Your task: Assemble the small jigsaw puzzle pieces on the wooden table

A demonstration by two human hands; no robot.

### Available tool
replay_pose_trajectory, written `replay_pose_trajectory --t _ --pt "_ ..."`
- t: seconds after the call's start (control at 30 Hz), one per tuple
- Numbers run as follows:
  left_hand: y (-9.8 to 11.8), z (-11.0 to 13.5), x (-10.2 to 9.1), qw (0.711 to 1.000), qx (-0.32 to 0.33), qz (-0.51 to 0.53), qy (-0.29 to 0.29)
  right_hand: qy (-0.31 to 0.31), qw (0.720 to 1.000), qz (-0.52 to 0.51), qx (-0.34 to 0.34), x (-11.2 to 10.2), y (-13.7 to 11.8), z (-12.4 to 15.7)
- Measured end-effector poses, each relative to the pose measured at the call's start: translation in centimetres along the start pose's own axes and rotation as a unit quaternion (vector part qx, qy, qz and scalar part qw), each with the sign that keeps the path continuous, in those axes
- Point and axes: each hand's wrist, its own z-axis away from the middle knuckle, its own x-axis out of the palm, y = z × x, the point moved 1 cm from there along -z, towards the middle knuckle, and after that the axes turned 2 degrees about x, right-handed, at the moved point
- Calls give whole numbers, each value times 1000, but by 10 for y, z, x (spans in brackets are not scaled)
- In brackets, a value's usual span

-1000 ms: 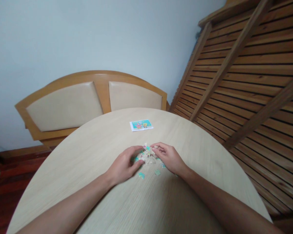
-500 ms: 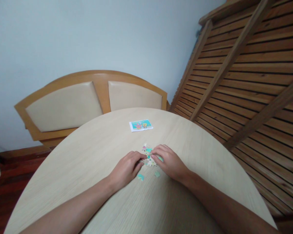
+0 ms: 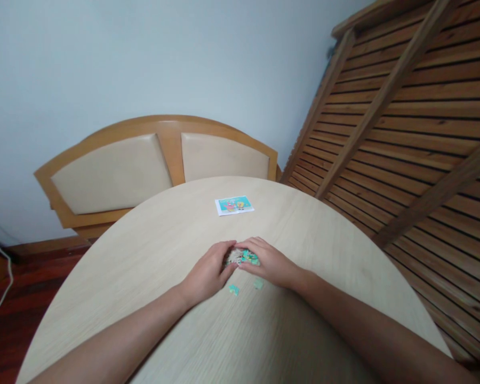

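Note:
A heap of small jigsaw puzzle pieces (image 3: 248, 257), some teal and some pale, is gathered on the round table (image 3: 176, 330). My left hand (image 3: 211, 269) curls around the heap's left side. From the right, my right hand (image 3: 274, 262) cups it too, and the fingertips of both hands meet or nearly meet around the pieces. Part of the heap is hidden by the fingers. Two pieces lie apart on the near side: a teal piece (image 3: 234, 289) and a pale green piece (image 3: 258, 284).
Beyond the heap lies a small picture card (image 3: 235, 205) with cartoon figures on teal. A padded wooden headboard (image 3: 176, 144) stands against the wall behind the table. Wooden slats (image 3: 384, 138) rise at the right. A white cable (image 3: 10, 277) hangs at the far left.
Both hands have closed in around the pieces, drawing the loose spread into a tighter heap. The two separate pieces stay outside. The view has shifted slightly.

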Motion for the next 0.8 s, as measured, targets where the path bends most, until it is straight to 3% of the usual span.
replay_pose_trajectory --t 0.17,0.37,0.47,0.57,0.67,0.8 --pt "-9 -21 0 1000 7 1 17 40 999 -7 -8 1 11 -20" --pt "-20 -30 -14 998 -45 26 26 139 979 -128 75 5 23 -31" --pt "-19 -16 -35 998 27 13 -60 147 952 -233 129 0 24 -23" --pt "-22 -6 -56 989 65 -18 -132 137 962 -191 136 -11 15 -13" --pt "-24 -6 -64 983 76 -45 -160 68 991 -27 113 -17 0 -3" --pt "-21 -11 -58 985 67 -59 -148 -95 982 66 148 -7 -11 6"
